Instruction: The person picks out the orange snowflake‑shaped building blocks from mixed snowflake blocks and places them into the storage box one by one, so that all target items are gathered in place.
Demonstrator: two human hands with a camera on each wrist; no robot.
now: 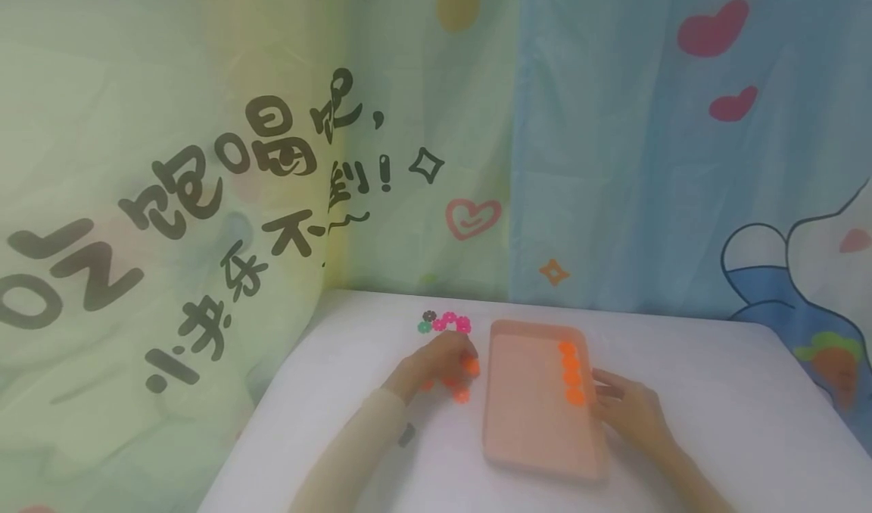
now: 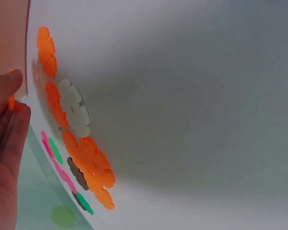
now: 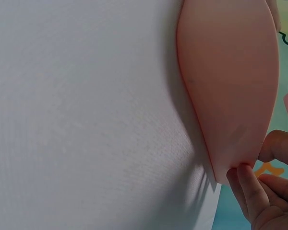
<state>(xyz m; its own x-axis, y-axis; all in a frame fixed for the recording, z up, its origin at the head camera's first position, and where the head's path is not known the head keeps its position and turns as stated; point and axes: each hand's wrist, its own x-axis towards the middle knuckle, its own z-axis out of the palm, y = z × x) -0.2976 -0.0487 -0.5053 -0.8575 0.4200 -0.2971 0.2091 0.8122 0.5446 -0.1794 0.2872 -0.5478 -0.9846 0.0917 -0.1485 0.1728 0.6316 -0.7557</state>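
Observation:
My left hand [image 1: 446, 355] pinches an orange flower-shaped plastic disc [image 2: 11, 102] between thumb and fingertips, just left of the pink tray [image 1: 524, 415]. Below that hand lie more orange discs [image 2: 90, 160] and a whitish one [image 2: 74, 109]. Inside the tray, a row of overlapping orange discs [image 1: 571, 374] runs along the right side. My right hand [image 1: 630, 411] holds the tray's right edge; in the right wrist view its thumb is at the rim and its fingertips lie against the outer wall.
Beyond my left hand, pink discs [image 1: 450, 321], a green one [image 1: 425, 327] and a dark one [image 1: 429, 315] lie on the white table [image 1: 327, 377]. A small dark grey piece [image 1: 406, 435] is near my left forearm. Printed curtains [image 1: 422, 248] hang behind the table.

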